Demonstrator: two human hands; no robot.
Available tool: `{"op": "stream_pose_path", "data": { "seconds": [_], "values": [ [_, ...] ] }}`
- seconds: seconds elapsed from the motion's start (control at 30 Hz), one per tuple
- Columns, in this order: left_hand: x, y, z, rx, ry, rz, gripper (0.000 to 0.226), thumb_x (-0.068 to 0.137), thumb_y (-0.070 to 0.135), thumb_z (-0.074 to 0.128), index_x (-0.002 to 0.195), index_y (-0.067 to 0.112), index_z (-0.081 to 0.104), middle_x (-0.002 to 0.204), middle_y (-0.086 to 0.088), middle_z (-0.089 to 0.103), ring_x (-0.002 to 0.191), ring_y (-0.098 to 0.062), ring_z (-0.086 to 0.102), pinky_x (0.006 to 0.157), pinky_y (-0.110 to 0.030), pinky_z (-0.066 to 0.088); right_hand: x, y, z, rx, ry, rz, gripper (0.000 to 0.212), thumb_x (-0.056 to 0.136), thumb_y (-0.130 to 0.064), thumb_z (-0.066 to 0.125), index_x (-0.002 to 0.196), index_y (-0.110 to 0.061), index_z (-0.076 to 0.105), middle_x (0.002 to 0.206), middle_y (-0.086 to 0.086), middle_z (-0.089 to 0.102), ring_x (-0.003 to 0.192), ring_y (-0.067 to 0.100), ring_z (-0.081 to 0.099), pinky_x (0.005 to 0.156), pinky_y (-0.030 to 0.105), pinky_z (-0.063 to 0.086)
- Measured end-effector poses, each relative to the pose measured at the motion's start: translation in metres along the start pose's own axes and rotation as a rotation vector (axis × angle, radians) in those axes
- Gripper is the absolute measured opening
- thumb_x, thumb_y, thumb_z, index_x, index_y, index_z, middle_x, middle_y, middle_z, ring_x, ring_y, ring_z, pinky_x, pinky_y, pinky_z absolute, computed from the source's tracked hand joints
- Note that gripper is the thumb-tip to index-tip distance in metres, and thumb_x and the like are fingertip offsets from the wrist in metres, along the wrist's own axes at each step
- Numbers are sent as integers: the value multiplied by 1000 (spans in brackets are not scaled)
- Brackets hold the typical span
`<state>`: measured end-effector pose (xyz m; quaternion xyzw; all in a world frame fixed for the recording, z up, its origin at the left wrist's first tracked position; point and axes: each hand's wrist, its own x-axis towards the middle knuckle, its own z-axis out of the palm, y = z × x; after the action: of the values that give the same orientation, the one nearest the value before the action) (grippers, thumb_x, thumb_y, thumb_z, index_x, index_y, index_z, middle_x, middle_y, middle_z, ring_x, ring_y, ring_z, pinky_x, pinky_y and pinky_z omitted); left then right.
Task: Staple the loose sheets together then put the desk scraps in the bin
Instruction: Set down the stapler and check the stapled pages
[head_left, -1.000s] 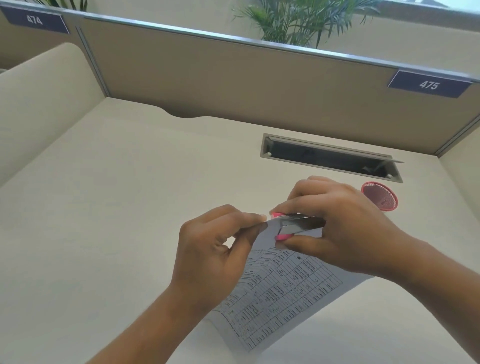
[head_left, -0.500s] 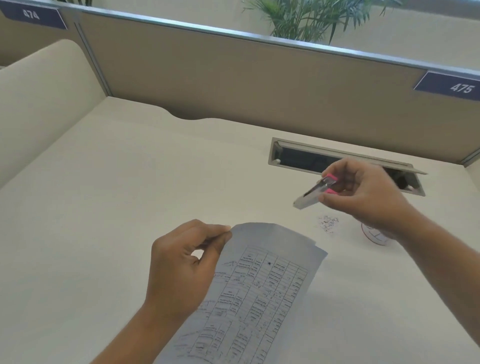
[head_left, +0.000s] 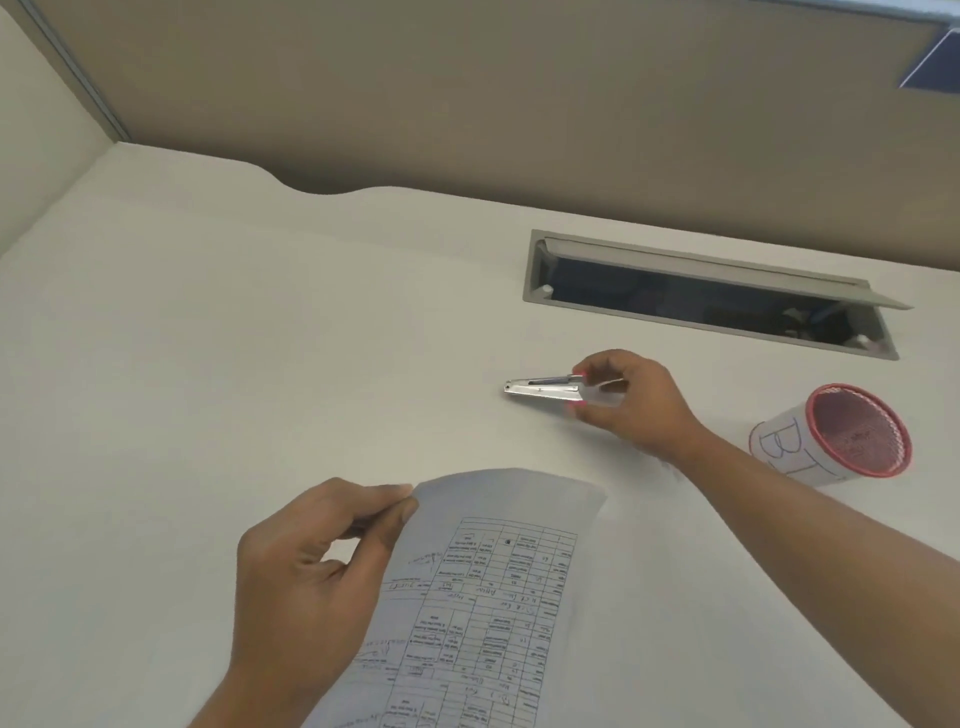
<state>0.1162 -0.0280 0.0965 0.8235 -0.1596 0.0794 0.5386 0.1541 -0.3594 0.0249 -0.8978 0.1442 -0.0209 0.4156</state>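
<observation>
Nearest, at lower centre: thin printed sheets (head_left: 467, 597), pale grey-white and ruled with a grid of small dark text, curling slightly at the top edge, raised off a smooth matte cream desk (head_left: 208, 364). Pinched at the upper left corner between thumb and fingers of the left hand (head_left: 306, 566), closed on the paper.

Further back, right of centre: right hand (head_left: 628, 400), fingers wrapped around the back end of a slim metal stapler (head_left: 545, 388) with a pink body, its shiny silver nose pointing left, low over the desk or touching it; hard to tell which.

Further right: small round mesh bin (head_left: 852, 436), red wire rim, wrapped in white paper with handwritten letters, standing on the desk, well apart from the sheets.

Behind: long rectangular grey cable slot (head_left: 535, 270) cut in the desktop, dark inside, flap lifted. Farthest: flat tan partition panel (head_left: 467, 104).
</observation>
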Motion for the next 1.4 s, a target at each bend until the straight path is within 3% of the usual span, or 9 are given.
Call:
{"op": "stream_pose_path", "data": {
  "seconds": [0.3, 0.4, 0.47, 0.63, 0.73, 0.83, 1.0, 1.3, 1.4],
  "values": [
    [3, -3, 10, -20, -16, 2, 20, 78, 14, 75, 86, 32, 73, 83, 15, 74, 72, -7, 71, 34, -30, 48, 14, 15, 4, -271, -25, -54, 46, 75, -30, 80, 119, -22, 69, 114, -4, 70, 97, 10, 54, 92, 28, 46],
    [0, 1, 8, -33, -28, 1, 19, 78, 14, 75, 85, 32, 74, 83, 17, 74, 72, -7, 71, 34, -28, 48, 13, 11, 1, -261, -69, 24, 65, 71, -38, 84, 130, -24, 59, 120, -9, 61, 105, 12, 56, 96, 28, 46],
    [-2, 5, 5, -32, -37, 20, 19, 78, 13, 74, 85, 31, 73, 84, 17, 73, 73, -6, 71, 42, -21, 51, 5, -1, -4, -181, 3, 75, 69, 73, -43, 81, 134, -25, 53, 119, -13, 54, 102, 9, 55, 88, 24, 46],
    [-12, 20, -7, 12, -44, 162, 15, 80, 6, 74, 90, 17, 75, 76, 13, 71, 73, -7, 69, 66, -14, 53, -68, -57, -21, 215, 337, 184, 23, 92, -37, 61, 108, -21, 65, 101, -5, 69, 89, 14, 66, 73, 27, 55],
    [-24, 35, -14, 15, -31, 281, 10, 84, 6, 74, 91, 13, 77, 77, 8, 68, 71, -6, 66, 63, -14, 50, -137, -102, -21, 537, 280, 259, 10, 92, -21, 64, 90, -13, 69, 80, 1, 72, 70, 12, 67, 64, 32, 52],
    [-33, 50, -17, 12, -7, 401, 11, 89, 12, 70, 99, 14, 73, 75, 2, 68, 67, -10, 65, 55, -25, 51, -193, -141, -15, 768, 86, 311, 20, 86, -25, 70, 86, -4, 72, 79, 9, 74, 69, 18, 66, 60, 28, 51],
    [-57, 85, -23, 111, 37, 639, 12, 90, 5, 70, 101, 10, 75, 73, -4, 69, 59, -21, 64, 48, -33, 48, -244, -189, -19, 950, -80, 302, 62, 59, -65, 75, 85, -9, 78, 85, 16, 75, 70, 22, 71, 56, 24, 54],
    [-89, 117, -40, 231, 94, 913, 21, 84, -3, 72, 103, 6, 73, 76, -9, 73, 70, -27, 72, 52, -36, 52, -289, -213, -44, 903, -103, 214, 31, 73, -25, 69, 87, 3, 72, 92, 26, 71, 71, 19, 69, 58, 23, 53],
    [-94, 124, -45, 231, 87, 923, 13, 82, -2, 76, 93, 3, 81, 74, -10, 73, 68, -28, 72, 50, -36, 51, -298, -214, -46, 907, -95, 171, 25, 75, -20, 65, 87, 0, 74, 83, 16, 74, 69, 17, 67, 57, 21, 51]
  ]
}}
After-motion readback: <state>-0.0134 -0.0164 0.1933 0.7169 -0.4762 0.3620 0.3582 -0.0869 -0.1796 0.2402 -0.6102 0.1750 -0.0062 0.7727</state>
